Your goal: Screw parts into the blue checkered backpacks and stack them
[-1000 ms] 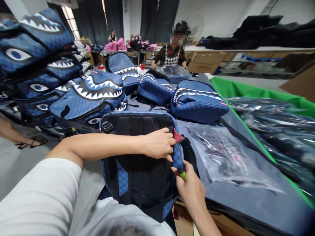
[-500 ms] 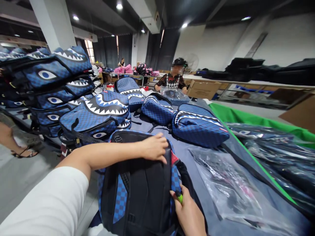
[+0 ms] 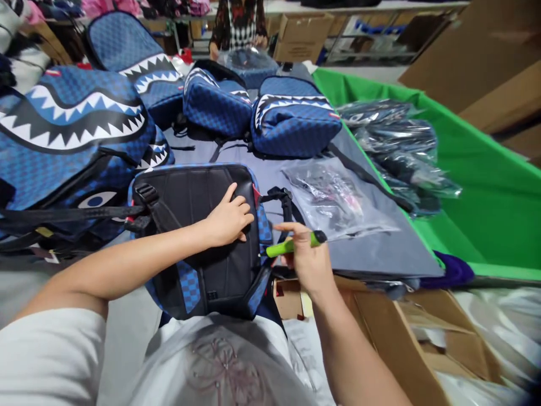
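A blue checked backpack leans at the table's near edge, its black padded back panel facing up toward me. My left hand lies on that panel near its right edge, fingers spread and holding nothing. In my right hand is a slim bright green pen-like tool with a black end. Its narrow tip points left at the backpack's right side, very close to the fabric; whether it touches I cannot tell. A black shoulder strap with a buckle hangs off the backpack's right side.
Several shark-mouth backpacks stand across the grey table. A clear plastic bag lies right of centre. Beyond the edge, a green-lined bin holds plastic-wrapped bags. Open cardboard boxes sit below right. A co-worker stands opposite.
My view has tipped downward. My right hand has drawn the green tool out from beside the backpack, its tip now toward the side. My left hand has flattened onto the back panel.
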The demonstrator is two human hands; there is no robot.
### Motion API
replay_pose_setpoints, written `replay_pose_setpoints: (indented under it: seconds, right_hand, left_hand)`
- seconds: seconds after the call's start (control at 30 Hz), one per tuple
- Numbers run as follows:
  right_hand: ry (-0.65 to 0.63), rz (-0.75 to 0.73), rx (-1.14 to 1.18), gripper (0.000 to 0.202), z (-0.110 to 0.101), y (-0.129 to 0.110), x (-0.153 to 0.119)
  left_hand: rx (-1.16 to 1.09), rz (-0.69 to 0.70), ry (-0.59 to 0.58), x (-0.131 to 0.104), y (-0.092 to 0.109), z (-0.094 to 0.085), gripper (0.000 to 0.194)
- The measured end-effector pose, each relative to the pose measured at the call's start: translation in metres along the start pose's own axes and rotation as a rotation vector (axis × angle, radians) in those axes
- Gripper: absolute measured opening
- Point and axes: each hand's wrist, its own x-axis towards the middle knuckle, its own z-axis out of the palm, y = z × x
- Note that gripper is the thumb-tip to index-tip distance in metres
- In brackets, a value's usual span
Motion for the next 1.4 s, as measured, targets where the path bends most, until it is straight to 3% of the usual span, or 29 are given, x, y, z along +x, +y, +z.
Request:
replay_pose_setpoints:
  seconds: [0.07, 0.13, 0.27, 0.37, 0.63, 0.9, 1.4]
  right_hand:
    - [0.014, 0.005, 0.311, 0.07, 0.01, 0.004, 0.005]
    - [0.045, 0.012, 0.431, 0.057, 0.024, 0.011, 0.014]
    - [0.322, -0.019, 0.192, 0.029, 0.046, 0.03, 0.026]
    - [0.41, -0.049, 0.053, 0.03, 0.055, 0.043, 0.028]
    - [0.389, -0.145, -0.121, 0.027, 0.065, 0.057, 0.032]
    - [0.383, -0.199, -0.219, 0.03, 0.064, 0.062, 0.036]
    - [0.303, -0.167, -0.269, 0.035, 0.061, 0.063, 0.041]
  left_hand:
    - [-0.074, 0.014, 0.03, -0.002, -0.001, 0.007, 0.032]
    - [-0.163, 0.041, 0.056, -0.004, -0.005, 0.011, 0.031]
    - [-0.243, 0.036, 0.077, -0.005, -0.01, 0.017, 0.026]
    - [-0.208, 0.052, 0.109, -0.005, -0.009, 0.025, 0.02]
    - [-0.14, 0.109, 0.192, -0.009, -0.01, 0.044, 0.017]
    - [-0.137, 0.101, 0.191, -0.006, -0.01, 0.048, 0.019]
    - [-0.089, 0.118, 0.248, -0.005, -0.011, 0.054, 0.021]
